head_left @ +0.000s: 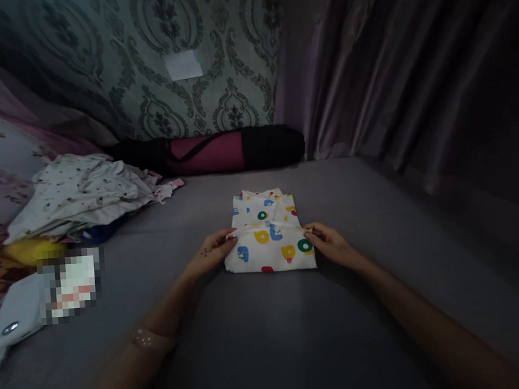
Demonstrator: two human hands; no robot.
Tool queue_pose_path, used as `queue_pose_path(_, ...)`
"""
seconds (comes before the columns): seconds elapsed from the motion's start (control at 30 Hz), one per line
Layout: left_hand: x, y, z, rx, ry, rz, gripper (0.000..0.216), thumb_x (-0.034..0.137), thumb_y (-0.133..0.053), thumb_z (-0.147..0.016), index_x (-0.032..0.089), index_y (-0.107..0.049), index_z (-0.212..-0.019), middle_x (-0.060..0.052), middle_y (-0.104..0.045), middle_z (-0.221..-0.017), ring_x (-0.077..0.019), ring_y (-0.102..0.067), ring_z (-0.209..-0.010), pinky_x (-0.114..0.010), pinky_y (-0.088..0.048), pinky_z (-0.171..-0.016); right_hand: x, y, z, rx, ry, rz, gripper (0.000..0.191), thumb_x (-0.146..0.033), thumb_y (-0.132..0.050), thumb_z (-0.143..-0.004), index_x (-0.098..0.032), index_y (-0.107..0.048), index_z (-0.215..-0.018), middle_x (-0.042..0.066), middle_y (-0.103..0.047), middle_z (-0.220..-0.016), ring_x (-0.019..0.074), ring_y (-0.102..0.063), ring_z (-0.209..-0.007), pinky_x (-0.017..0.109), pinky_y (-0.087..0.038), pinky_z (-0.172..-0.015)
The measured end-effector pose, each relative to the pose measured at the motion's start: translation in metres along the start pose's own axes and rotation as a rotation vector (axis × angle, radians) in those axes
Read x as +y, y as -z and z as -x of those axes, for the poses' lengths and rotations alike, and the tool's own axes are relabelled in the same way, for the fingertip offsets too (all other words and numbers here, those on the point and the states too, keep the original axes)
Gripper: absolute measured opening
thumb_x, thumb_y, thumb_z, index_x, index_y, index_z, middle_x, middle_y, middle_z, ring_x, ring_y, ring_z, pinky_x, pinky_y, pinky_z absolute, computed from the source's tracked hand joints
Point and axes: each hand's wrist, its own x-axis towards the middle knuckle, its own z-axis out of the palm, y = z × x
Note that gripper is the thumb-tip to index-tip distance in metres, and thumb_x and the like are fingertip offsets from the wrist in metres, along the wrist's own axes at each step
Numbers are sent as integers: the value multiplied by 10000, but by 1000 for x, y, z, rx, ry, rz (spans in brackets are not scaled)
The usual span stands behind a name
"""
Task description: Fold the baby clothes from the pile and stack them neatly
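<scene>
A white cloth garment [267,250] with blue, yellow, green and red printed shapes lies folded on the grey sheet. Its near part is doubled over toward the far part, and the folded edge runs across the middle. My left hand [211,251] pinches the left end of that edge between thumb and fingers. At the right end, my right hand [329,241] pinches the same edge. Which kind of garment it is, I cannot tell.
Along the patterned wall lies a long black and maroon bag [207,152]. A heap of white printed clothes [85,186] is on the left, with a yellow cloth [36,251] below it. A pale pouch [21,306] lies nearer me. Dark curtains [366,68] hang at right.
</scene>
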Motion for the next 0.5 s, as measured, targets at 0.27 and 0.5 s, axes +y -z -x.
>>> queue_pose_path(0.27, -13, 2, -4, 174, 132, -108, 633, 564, -660, -716, 142, -500, -1160, -87, -670, -894, -227, -655, -820, -305, -500, -666, 11, -4, 3, 151, -213, 106, 411, -393, -500, -868, -174, -486, -1216, 3, -653, -686, 139, -610, -556, 234, -456, -481)
queue_pose_path(0.5, -4, 4, 30, 127, 67, -307, 565, 450, -632, -718, 165, -497, -1186, -56, -654, -856, -228, -646, -825, -335, -503, -686, 2, -14, 25, 163, -177, 234, 391, -312, -585, -771, -194, -514, -1136, -16, -657, -706, 122, -577, -551, 231, -439, -502)
